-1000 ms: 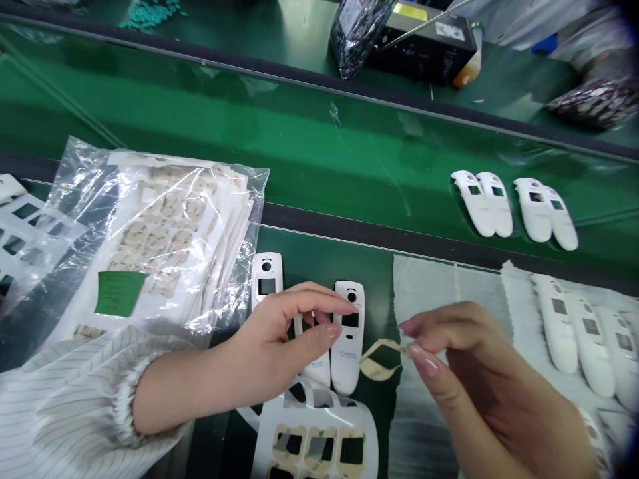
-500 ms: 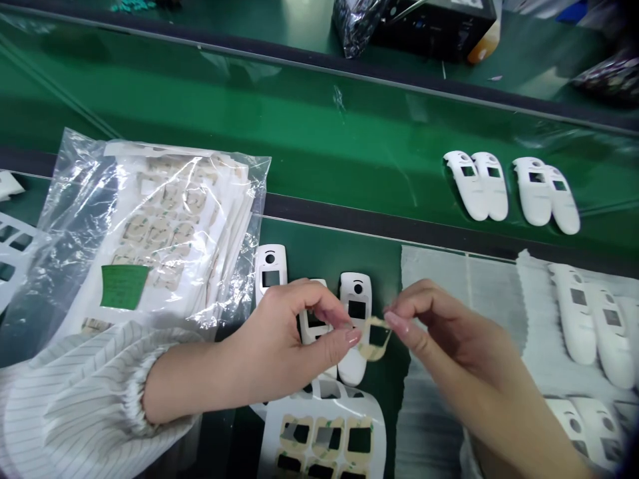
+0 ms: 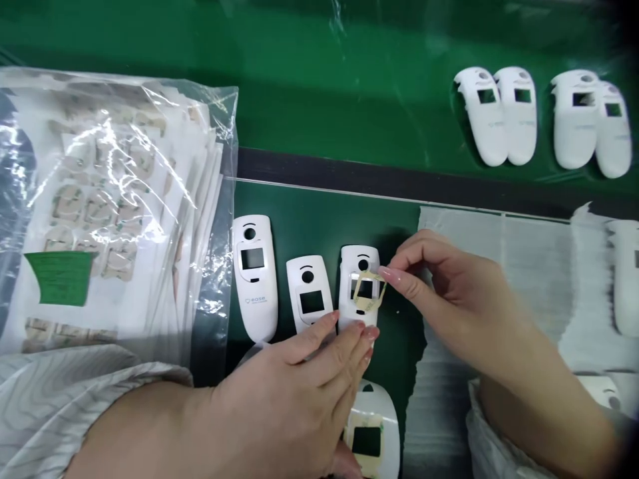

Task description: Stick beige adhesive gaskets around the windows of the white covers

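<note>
My right hand [image 3: 449, 293] pinches a thin cream-coloured adhesive frame [image 3: 367, 304] by its upper right corner, between thumb and forefinger. The frame lies over the window of the rightmost white plastic housing [image 3: 360, 256], a little tilted; whether it is stuck down I cannot tell. My left hand [image 3: 319, 386] lies flat with its fingers stretched out, the tips on that housing's lower part. It covers the lower end of the middle white housing [image 3: 305, 273]. Left of these lies another white housing [image 3: 257, 293]. Beneath my left hand a white backing sheet [image 3: 387, 412] with adhesive frames partly shows.
A clear plastic bag [image 3: 224, 126] of stacked adhesive sheets, with a green label [image 3: 62, 276], lies at left. White foam sheeting [image 3: 464, 239] covers the right side, with more housings [image 3: 626, 279] on it. Two overlapping pairs of housings [image 3: 519, 126] lie at the back right.
The left hand has let go of the adhesive frame and come down flat on the housing. The right hand has brought the frame over the housing's window. The view has shifted closer and lower.
</note>
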`<state>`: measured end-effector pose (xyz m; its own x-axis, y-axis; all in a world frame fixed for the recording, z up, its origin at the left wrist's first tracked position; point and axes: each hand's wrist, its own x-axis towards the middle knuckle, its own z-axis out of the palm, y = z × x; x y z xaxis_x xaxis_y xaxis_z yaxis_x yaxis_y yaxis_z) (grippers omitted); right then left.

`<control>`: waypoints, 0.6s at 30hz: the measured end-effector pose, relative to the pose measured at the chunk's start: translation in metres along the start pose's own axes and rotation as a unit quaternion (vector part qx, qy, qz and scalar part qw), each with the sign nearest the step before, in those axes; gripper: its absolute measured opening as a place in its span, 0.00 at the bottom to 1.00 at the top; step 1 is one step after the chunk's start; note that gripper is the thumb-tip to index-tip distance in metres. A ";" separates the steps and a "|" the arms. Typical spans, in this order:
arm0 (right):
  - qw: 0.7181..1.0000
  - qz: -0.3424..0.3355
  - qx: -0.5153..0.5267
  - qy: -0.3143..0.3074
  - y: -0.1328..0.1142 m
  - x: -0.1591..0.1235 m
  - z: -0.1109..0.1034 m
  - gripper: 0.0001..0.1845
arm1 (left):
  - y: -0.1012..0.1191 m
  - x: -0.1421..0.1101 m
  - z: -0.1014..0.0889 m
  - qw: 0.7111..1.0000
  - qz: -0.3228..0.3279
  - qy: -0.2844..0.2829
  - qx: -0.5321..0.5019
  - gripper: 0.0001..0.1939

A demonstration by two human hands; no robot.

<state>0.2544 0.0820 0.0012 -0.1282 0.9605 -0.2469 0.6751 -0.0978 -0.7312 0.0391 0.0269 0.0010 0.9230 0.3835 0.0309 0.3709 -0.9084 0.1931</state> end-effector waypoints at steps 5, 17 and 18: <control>0.999 -0.029 -0.036 0.003 -0.001 0.000 0.001 0.09 | 0.002 0.000 -0.004 1.000 -0.006 -0.026 -0.007 0.32; 0.994 -0.069 -0.080 0.012 -0.001 -0.001 0.001 0.07 | 0.005 -0.003 -0.004 0.998 -0.015 -0.042 -0.036 0.29; 0.994 -0.070 -0.083 0.013 -0.001 -0.002 0.001 0.07 | 0.005 -0.002 -0.004 0.998 -0.018 -0.044 -0.038 0.29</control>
<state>0.2531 0.0800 0.0014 -0.2129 0.9681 -0.1324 0.7633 0.0802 -0.6411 0.0385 0.0218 0.0058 0.9162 0.3960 -0.0619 0.3975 -0.8782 0.2659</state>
